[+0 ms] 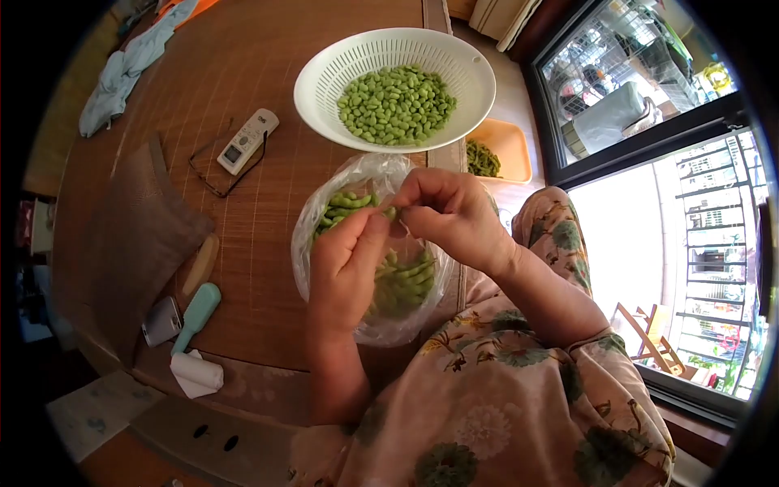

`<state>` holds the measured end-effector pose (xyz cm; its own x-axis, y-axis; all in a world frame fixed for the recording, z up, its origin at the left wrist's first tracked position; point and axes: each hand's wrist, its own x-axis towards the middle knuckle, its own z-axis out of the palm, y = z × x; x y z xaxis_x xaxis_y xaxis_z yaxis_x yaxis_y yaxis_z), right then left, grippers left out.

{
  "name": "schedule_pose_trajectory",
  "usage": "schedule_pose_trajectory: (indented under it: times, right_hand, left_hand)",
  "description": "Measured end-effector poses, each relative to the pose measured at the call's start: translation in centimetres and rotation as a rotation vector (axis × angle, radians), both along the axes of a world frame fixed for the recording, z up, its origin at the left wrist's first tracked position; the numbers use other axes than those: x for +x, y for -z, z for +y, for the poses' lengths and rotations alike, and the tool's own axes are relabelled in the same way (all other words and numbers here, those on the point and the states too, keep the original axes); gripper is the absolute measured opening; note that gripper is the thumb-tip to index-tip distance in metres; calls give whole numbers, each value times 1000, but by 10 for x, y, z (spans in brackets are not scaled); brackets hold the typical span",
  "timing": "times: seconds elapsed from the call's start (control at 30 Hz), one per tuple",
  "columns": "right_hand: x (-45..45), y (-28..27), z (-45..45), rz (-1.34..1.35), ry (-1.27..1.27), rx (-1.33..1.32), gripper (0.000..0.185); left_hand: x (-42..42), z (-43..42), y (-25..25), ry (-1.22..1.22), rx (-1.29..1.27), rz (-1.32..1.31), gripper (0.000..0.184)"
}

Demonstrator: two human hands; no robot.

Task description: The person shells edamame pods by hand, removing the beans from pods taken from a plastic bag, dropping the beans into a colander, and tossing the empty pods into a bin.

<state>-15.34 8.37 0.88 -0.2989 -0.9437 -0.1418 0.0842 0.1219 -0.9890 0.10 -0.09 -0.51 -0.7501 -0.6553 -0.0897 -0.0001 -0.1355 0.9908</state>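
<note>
My left hand (350, 264) and my right hand (456, 217) meet above a clear plastic bag (307, 268). Between the fingertips of both is a green soybean pod (390, 213), mostly hidden by the fingers; both hands are closed in a pinch on it. Whole green pods (414, 277) lie inside the bag, partly covered by my left hand and the plastic. Just beyond the bag stands a white colander (316, 97) with many shelled green beans (398, 104) in it.
An orange bin (513, 150) with empty pods sits on the floor right of the colander. On the brown mat (268, 300) at left lie a remote control (248, 141), eyeglasses (213, 188), a turquoise brush (197, 315), a phone (162, 321) and a white tissue (197, 374).
</note>
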Motion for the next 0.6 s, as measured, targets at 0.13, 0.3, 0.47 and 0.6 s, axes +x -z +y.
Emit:
schedule_pose_trajectory:
  times: [0.13, 0.3, 0.47, 0.6]
  right_hand:
    - [0, 0, -1, -78, -22, -28, 10]
    - [-1, -4, -4, -160, -49, -28, 12]
    - [-3, -6, -7, -144, -104, -74, 11]
    - [-3, -7, -10, -144, -129, -77, 12]
  left_hand:
    - [2, -1, -1, 8, 206, 125, 23]
    - [6, -4, -5, 34, 275, 161, 23]
    - [8, -5, -5, 52, 297, 183, 24]
    - [7, -4, -10, -7, 285, 139, 25]
